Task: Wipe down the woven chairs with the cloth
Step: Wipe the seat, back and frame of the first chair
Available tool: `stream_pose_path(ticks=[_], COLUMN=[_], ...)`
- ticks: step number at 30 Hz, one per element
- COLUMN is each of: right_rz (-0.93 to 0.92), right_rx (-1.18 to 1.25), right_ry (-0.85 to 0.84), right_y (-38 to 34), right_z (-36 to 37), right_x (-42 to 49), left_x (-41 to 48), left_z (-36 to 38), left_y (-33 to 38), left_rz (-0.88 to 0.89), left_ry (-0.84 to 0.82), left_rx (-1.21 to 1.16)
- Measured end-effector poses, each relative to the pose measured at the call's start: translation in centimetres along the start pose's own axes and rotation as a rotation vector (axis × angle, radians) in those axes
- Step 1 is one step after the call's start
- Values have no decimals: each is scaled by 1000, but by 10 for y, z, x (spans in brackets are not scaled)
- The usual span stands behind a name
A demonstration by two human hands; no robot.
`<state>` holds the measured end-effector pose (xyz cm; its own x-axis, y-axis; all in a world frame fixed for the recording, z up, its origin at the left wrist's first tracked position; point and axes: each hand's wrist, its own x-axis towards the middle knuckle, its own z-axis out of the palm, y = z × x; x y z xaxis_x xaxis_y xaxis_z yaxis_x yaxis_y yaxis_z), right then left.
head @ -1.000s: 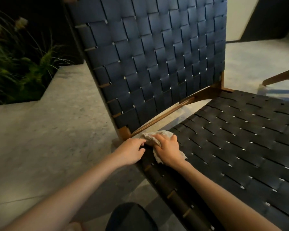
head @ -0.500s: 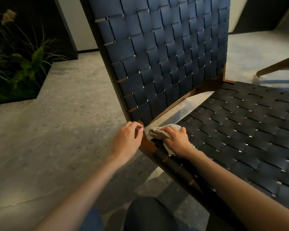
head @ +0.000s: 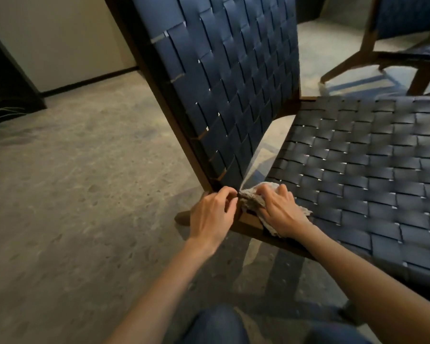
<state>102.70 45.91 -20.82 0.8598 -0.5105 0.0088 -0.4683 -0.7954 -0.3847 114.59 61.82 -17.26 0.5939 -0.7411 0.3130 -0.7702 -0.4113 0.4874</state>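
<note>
The light is dim and warm. The floor (head: pixel 72 194) carries a soft pale patch at left, and a broad shadow spreads from under the near chair (head: pixel 221 83) toward the viewer. Cool bluish streaks lie on the floor below the second chair (head: pixel 395 33). Tiny glints show through gaps in the weave. The left hand (head: pixel 211 217), right hand (head: pixel 281 214) and cloth (head: pixel 252 194) look fairly sharp. The right side smears with blur, and straight edges bow toward the corners.

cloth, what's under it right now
The cloth sits on the rear corner of the woven seat and the wooden frame rail beside it. The right hand gripping it hides most of it, so the exact spot beneath isn't visible.
</note>
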Motion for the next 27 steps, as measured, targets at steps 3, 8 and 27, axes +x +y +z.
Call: stream_pose_path(ticks=[3,8,27], right_rz=[65,269,269], right_rx=[-68,354,162], right_ry=[55,242,417], right_y=[-2,-18,-72], right_z=[2,-5,3], right_x=[-1,-18,-105], left_x=[-5,-22,-51], left_z=[4,19,19], left_y=[-2,3,-65], left_rz=[-11,-137,-531], left_ry=[-45,-256,-217], left_rx=[-91,-202,-567])
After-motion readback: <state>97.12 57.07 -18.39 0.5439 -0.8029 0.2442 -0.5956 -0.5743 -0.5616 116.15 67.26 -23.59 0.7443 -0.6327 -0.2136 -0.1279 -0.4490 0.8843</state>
